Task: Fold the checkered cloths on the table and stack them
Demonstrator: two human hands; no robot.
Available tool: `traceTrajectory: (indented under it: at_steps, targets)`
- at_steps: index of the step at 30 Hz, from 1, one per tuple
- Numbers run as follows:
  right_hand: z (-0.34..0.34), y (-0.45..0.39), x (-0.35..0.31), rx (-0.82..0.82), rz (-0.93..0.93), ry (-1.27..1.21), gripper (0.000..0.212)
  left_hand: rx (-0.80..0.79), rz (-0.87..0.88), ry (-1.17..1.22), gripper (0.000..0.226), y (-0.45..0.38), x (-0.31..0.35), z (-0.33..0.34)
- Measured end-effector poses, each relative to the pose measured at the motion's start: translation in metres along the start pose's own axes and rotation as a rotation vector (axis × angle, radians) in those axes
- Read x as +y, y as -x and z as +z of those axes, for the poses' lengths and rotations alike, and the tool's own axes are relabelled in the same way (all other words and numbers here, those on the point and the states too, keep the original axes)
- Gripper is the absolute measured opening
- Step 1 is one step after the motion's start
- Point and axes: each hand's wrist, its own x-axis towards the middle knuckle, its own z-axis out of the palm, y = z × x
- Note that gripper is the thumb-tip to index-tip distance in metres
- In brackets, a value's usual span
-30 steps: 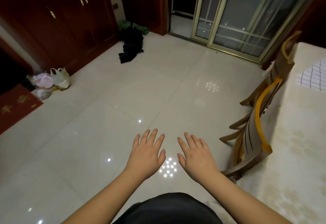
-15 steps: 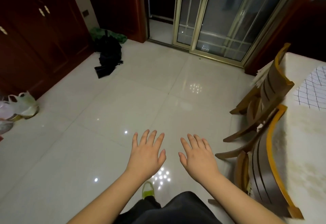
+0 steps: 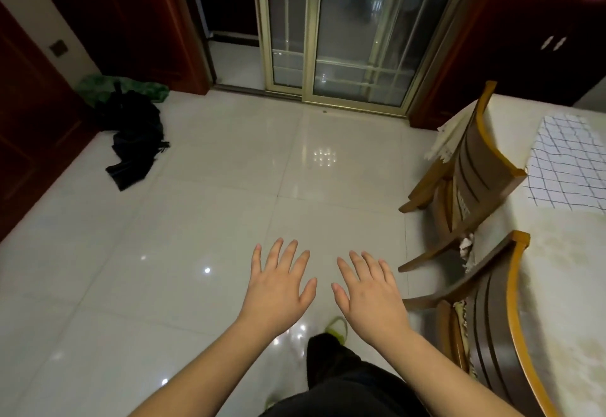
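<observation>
A white cloth with a dark checkered grid (image 3: pixel 570 160) lies flat on the cream table (image 3: pixel 564 269) at the right edge of the view. My left hand (image 3: pixel 278 285) and my right hand (image 3: pixel 369 295) are stretched out over the tiled floor, palms down, fingers spread and straight, holding nothing. Both hands are well left of the table and apart from the cloth. The right part of the cloth is cut off by the frame edge.
Two wooden chairs (image 3: pixel 469 167) (image 3: pixel 492 318) stand pushed against the table's left side. A dark bag (image 3: pixel 131 134) and green fabric (image 3: pixel 121 87) lie on the floor at left. Glass sliding doors (image 3: pixel 334 29) are ahead, dark wood cabinets on both sides.
The view has swung to the right and forward, bringing the table, chairs and checkered cloth further into sight. Both hands stay spread and empty. A foot in a yellow-green shoe now shows below.
</observation>
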Motion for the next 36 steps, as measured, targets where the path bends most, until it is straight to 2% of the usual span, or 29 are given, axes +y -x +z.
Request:
traceTrajectory:
  at_steps: [8,15,18,28,32,36]
  targets:
    - [-0.012,-0.117,0.074,-0.007,0.108,-0.063,0.058,-0.054,0.053,-0.062,0.059,-0.141,0.015,-0.009]
    - [-0.027,-0.204,0.124,-0.041,0.128,-0.074,0.062,-0.082,0.059,-0.071,0.060,-0.243,0.022,-0.025]
    - [-0.031,-0.240,0.136,-0.052,0.161,-0.086,0.071,-0.094,0.066,-0.073,0.061,-0.284,0.018,-0.028]
    - [-0.039,-0.385,0.154,0.007,0.179,-0.032,0.061,-0.081,0.149,-0.048,0.071,-0.440,-0.031,-0.034]
    - [-0.052,-0.441,0.155,0.002,0.236,-0.019,0.068,-0.096,0.183,-0.034,0.067,-0.499,-0.052,-0.044]
    - [-0.061,-0.485,0.160,0.026,0.291,-0.025,0.059,-0.092,0.251,-0.021,0.065,-0.552,-0.065,-0.048]
